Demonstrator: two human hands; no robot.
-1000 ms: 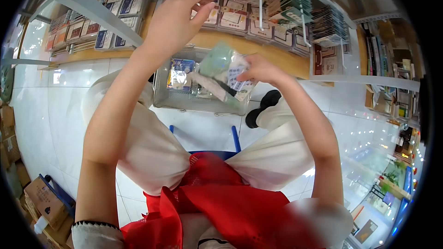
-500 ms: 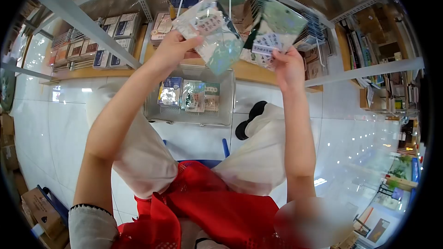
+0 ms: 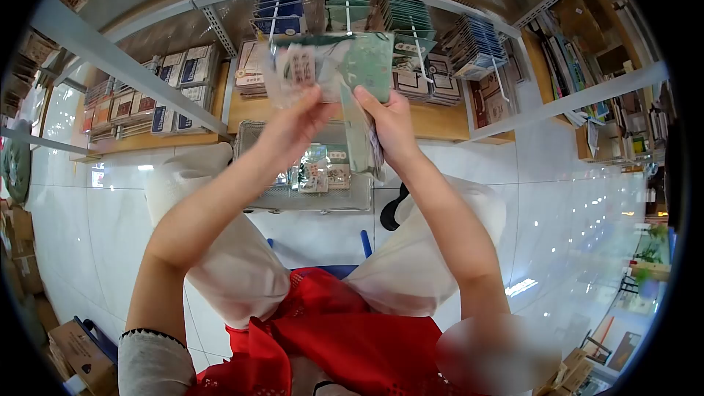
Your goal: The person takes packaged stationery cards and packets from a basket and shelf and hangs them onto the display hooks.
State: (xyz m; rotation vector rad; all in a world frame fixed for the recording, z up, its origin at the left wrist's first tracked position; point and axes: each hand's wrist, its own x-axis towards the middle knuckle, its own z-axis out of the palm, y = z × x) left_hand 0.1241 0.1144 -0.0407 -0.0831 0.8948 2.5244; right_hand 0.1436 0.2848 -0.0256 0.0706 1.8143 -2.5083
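Observation:
My left hand [image 3: 299, 123] is closed on the lower edge of a green and white packet [image 3: 302, 66] in a clear, shiny sleeve. My right hand [image 3: 390, 126] pinches the right part of that packet with its thumb. A second green packet [image 3: 359, 139] hangs down from the right hand, seen nearly edge-on; whether it is one piece or several is unclear. Just below both hands stands a grey mesh basket [image 3: 308, 202]. Inside it lie several wrapped packets [image 3: 312, 169], partly covered by my left hand and the hanging packet.
Behind the hands, a metal rack holds blue packets [image 3: 282, 15] and green packets [image 3: 408, 16] on hooks. Stacked packets [image 3: 183, 66] fill the wooden shelf [image 3: 440, 123] at left. A white post [image 3: 139, 70] crosses the left side. Books [image 3: 565, 77] stand at right.
Both hands have come together and lower, above the basket. The left packet has turned sideways and now meets the right hand, while the right hand's green packet has swung downward.

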